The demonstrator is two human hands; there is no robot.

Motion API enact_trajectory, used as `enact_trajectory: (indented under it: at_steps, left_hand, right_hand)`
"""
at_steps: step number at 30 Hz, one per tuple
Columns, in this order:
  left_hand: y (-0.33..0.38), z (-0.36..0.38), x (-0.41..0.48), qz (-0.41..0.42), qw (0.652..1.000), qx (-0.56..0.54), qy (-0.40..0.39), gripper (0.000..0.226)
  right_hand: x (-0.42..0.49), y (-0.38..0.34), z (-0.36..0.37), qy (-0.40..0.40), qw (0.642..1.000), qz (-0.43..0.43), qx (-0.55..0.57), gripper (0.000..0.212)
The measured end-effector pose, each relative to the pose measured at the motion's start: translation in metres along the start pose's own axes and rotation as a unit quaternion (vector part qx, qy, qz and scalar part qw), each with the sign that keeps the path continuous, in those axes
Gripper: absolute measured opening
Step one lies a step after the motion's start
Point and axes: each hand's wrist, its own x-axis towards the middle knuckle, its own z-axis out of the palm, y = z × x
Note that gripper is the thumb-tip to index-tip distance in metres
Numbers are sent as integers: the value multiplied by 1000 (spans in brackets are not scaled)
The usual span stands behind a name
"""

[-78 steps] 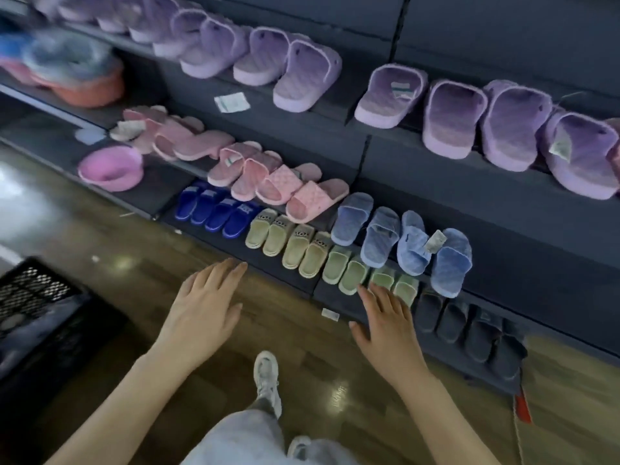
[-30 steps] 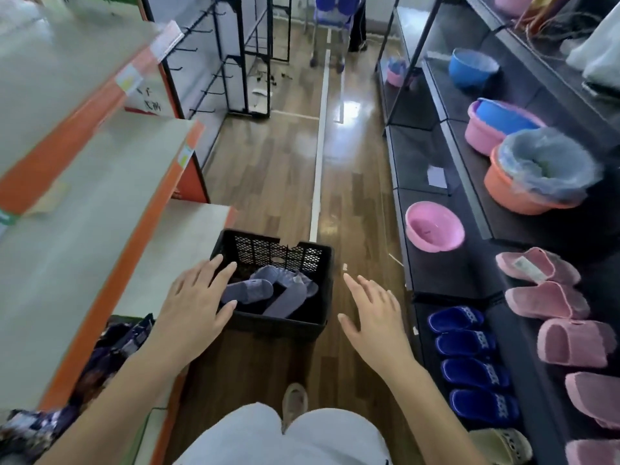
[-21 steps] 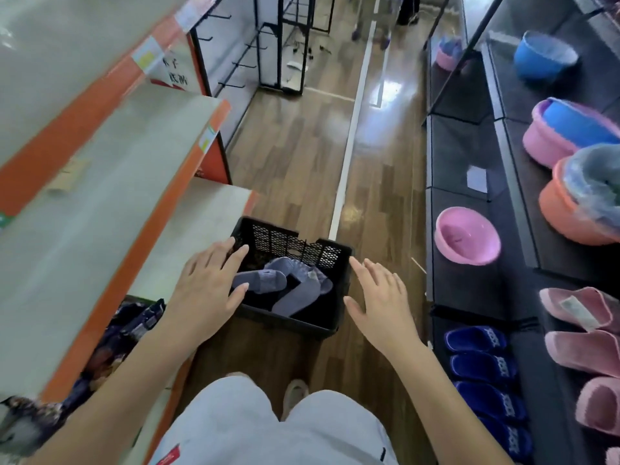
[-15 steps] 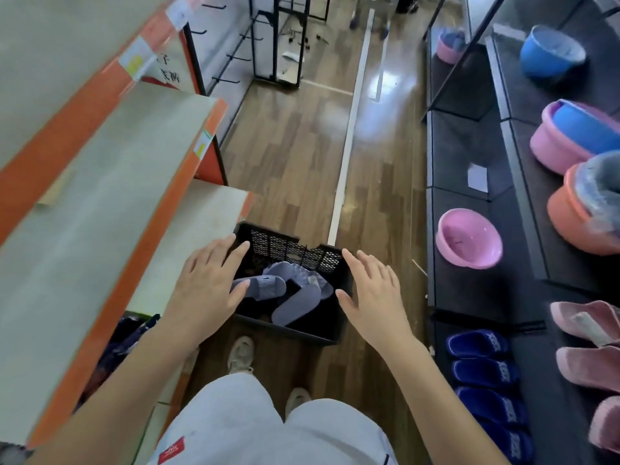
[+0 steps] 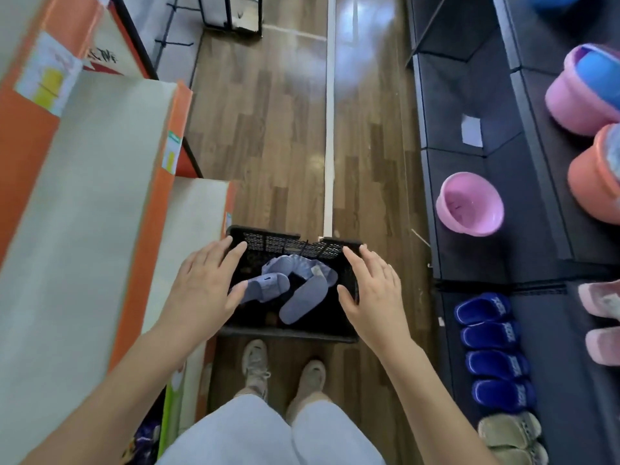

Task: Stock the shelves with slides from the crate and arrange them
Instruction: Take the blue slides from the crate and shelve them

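We hold left hand [image 5: 204,290] and right hand [image 5: 372,297] released, empty, above the crate [image 5: 288,334]: blue slides [image 5: 493,354] sit shelved, while several lavender slides [image 5: 303,300] await stocking.

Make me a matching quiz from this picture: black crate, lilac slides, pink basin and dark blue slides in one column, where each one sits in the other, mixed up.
1 black crate
2 lilac slides
3 pink basin
4 dark blue slides

A lined up on the low dark shelf at right
B on the wooden floor by the feet
C inside the crate
D on the shelf section farther along the aisle

Pairs: 1-B, 2-C, 3-D, 4-A
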Motion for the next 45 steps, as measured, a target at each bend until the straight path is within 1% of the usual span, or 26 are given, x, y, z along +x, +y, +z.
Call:
enact_trajectory:
  at_steps: [2,5,8,12,15,20,25,28,31,33,35,37,38,39,41,42,45]
  left_hand:
    - [-5,14,10,8,1000,5,-12,50]
    - [-12,37,24,11,998,18,-65,63]
    - [-19,64,32,18,992,34,-119,68]
    - [-33,118,45,10,990,24,-142,65]
    - [-42,169,58,-10,988,-3,-151,59]
    - [-48,259,79,-64,978,-36,-194,56]
    - [-60,366,96,-95,960,-43,-260,56]
    - [-73,431,104,-133,945,-54,-294,57]
    - [-88,493,106,-185,929,-90,-306,58]
    - [-100,531,109,-218,913,-145,-312,62]
    - [-111,559,116,-250,901,-213,-282,63]
    - [-121,582,129,-275,905,-238,-220,65]
    - [-125,591,137,-284,909,-225,-205,71]
    - [-129,599,145,-287,915,-196,-207,79]
    - [-136,615,158,-274,922,-139,-237,91]
    - [-138,622,161,-261,923,-122,-253,91]
    - [-142,638,161,-234,920,-106,-295,77]
  right_hand:
    - [9,5,15,-17,1000,14,4,57]
    - [22,15,40,-35,998,38,23,57]
    - [35,30,68,-60,996,54,28,57]
    - [59,56,126,-94,990,77,74,53]
    - [76,78,177,-113,984,97,98,51]
    - [98,118,266,-140,968,150,145,50]
    - [111,159,354,-166,944,206,197,51]
    - [115,182,407,-174,932,232,219,51]
    - [120,202,454,-183,921,261,224,51]
    - [123,211,482,-186,916,273,228,50]
    - [128,218,506,-188,911,280,238,49]
    - [133,223,527,-189,906,284,248,49]
    - [136,225,537,-189,905,284,253,49]
    - [139,227,545,-188,905,282,257,49]
    - [145,231,559,-182,906,274,267,48]
    - [148,232,565,-177,905,272,275,48]
    - [155,233,576,-164,903,269,292,46]
